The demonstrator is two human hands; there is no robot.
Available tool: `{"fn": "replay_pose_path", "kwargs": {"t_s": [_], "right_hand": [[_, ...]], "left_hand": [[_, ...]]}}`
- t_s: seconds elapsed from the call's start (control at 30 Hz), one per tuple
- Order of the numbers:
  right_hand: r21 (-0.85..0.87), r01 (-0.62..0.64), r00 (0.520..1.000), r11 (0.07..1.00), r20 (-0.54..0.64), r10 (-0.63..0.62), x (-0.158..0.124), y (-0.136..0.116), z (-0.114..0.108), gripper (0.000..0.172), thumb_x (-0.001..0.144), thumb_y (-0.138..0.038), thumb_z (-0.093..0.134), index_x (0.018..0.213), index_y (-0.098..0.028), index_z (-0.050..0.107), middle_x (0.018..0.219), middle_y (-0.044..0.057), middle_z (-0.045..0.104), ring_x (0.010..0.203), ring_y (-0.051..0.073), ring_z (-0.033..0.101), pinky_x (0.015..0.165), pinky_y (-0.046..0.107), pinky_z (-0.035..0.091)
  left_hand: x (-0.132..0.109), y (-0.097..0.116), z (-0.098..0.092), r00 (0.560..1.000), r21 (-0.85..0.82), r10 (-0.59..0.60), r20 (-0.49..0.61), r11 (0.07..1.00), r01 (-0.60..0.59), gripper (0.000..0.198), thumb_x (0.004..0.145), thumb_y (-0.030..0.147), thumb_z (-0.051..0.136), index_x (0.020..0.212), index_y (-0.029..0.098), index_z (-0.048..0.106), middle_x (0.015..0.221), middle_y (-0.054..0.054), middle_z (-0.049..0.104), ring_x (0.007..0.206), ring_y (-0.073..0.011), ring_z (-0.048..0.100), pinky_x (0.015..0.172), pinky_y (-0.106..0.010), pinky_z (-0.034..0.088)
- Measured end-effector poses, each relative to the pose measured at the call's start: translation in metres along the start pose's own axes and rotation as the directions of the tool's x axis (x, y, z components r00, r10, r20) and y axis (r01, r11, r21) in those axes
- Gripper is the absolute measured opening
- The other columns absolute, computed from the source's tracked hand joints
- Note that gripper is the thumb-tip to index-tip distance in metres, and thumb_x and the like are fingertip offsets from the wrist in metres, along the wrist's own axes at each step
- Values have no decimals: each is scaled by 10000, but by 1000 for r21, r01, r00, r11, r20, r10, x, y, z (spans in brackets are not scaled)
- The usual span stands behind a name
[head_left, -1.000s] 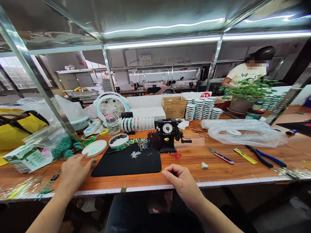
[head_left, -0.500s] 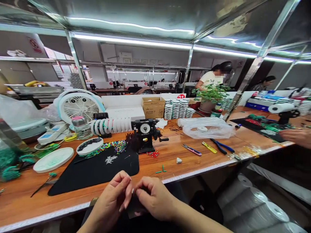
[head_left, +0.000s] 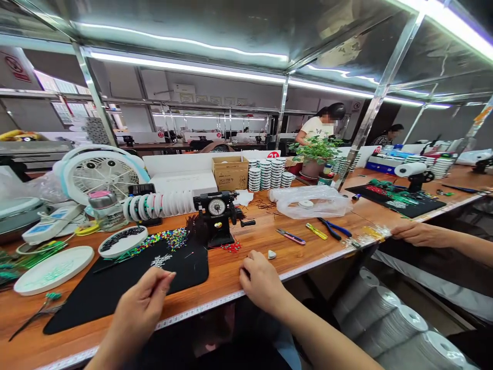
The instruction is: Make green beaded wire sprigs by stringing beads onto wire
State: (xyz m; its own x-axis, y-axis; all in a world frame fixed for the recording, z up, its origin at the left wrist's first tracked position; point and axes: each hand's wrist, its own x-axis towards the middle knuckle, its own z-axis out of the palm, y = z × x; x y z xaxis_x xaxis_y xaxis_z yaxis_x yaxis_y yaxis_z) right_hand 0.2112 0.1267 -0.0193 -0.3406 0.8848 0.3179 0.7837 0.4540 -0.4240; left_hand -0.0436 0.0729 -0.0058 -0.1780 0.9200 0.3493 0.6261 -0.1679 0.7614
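My left hand point(head_left: 143, 303) hovers over the front of the black mat point(head_left: 127, 288), thumb and fingers pinched together; anything between them is too small to make out. My right hand point(head_left: 262, 281) rests at the table's front, its fingers curled down onto the wood, and what lies under them is hidden. Just beyond it sits a small white triangular piece point(head_left: 271, 254). On the mat are a pile of small silvery pieces point(head_left: 160, 260), multicoloured beads point(head_left: 175, 239) and a red-headed pin point(head_left: 189, 254). Small red pieces point(head_left: 231, 247) lie by the black hand-cranked winder point(head_left: 217, 218).
White spools point(head_left: 162, 204) line the winder's shaft. Snips point(head_left: 290, 236), a yellow-handled tool point(head_left: 316, 231) and blue pliers point(head_left: 335, 228) lie to the right. White dishes point(head_left: 54, 270) and a fan point(head_left: 102, 174) stand left. A co-worker's hand point(head_left: 412, 234) is at the far right.
My hands have parted: the left moved left over the mat, the right forward to the table, covering where short green pieces lay. The view has turned right.
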Motion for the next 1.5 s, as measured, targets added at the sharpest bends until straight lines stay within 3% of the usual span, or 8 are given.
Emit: {"fn": "replay_pose_path", "kwargs": {"t_s": [0.17, 0.37, 0.67, 0.8, 0.9, 1.03, 1.17, 1.5], "right_hand": [[-240, -71, 997, 968, -27, 66, 17, 57, -26, 264, 886, -306, 455, 1028, -210, 656, 999, 61, 585, 913, 162, 546, 790, 232, 388], [-477, -208, 978, 854, -84, 192, 29, 126, -50, 249, 859, -201, 460, 852, -65, 669, 882, 180, 586, 903, 302, 526, 759, 371, 362], [-494, -249, 968, 833, -119, 219, 34, 143, -38, 174, 818, -57, 414, 772, -37, 581, 845, 197, 582, 845, 287, 546, 717, 344, 361], [-386, -261, 963, 885, -164, 213, 27, 106, -38, 173, 883, -152, 375, 854, -74, 526, 834, 159, 580, 788, 246, 555, 669, 315, 375], [113, -106, 989, 988, -87, 116, 8, 43, -35, 190, 910, -281, 372, 846, -153, 497, 776, 69, 568, 712, 183, 536, 656, 279, 385], [743, -207, 937, 636, 338, -90, -26, -40, -25, 397, 903, -493, 326, 836, -163, 535, 619, -12, 463, 540, 112, 431, 531, 228, 350], [781, -492, 803, 385, 577, -145, -44, -77, -3, 574, 858, -621, 298, 809, -127, 587, 558, -31, 392, 445, 70, 286, 431, 206, 233], [837, -320, 908, 445, 404, -107, -51, -84, 28, 498, 899, -563, 275, 644, -170, 443, 566, -27, 386, 521, 94, 354, 500, 217, 302]], "left_hand": [[-9, 19, 2, 923, -338, -331, 196, 861, 380, 323, 732, 498, 606, 846, 196, 619, 515, 26, 534, 463, -112, 453, 409, -185, 321], [-18, 14, -13, 846, -608, -494, 200, 615, 502, 320, 646, 374, 745, 878, 161, 685, 636, 0, 620, 481, -56, 418, 388, -131, 311], [-39, 21, -14, 743, -813, -548, 384, 182, 553, 103, 757, 176, 664, 854, 172, 629, 1191, -130, 606, 736, -116, 646, 491, -145, 464], [-43, 22, -12, 754, -834, -501, 425, 109, 541, 24, 795, 144, 617, 816, 149, 607, 1189, -152, 603, 979, -189, 629, 654, -196, 527], [-43, 27, -9, 784, -844, -417, 459, 71, 531, 66, 832, 143, 566, 770, 138, 588, 1192, -164, 597, 1126, -233, 544, 811, -265, 513], [-46, 35, -6, 823, -850, -301, 482, 66, 522, 168, 868, 150, 508, 703, 146, 542, 1185, -148, 604, 1146, -234, 529, 920, -314, 456], [-51, 38, -4, 848, -859, -232, 476, 83, 505, 201, 887, 154, 467, 694, 160, 520, 1192, -132, 603, 1134, -213, 539, 908, -304, 448], [-55, 38, 6, 857, -851, -185, 481, 138, 507, 147, 844, 152, 540, 697, 156, 543, 1156, -132, 625, 1130, -239, 539, 947, -343, 414]]}}
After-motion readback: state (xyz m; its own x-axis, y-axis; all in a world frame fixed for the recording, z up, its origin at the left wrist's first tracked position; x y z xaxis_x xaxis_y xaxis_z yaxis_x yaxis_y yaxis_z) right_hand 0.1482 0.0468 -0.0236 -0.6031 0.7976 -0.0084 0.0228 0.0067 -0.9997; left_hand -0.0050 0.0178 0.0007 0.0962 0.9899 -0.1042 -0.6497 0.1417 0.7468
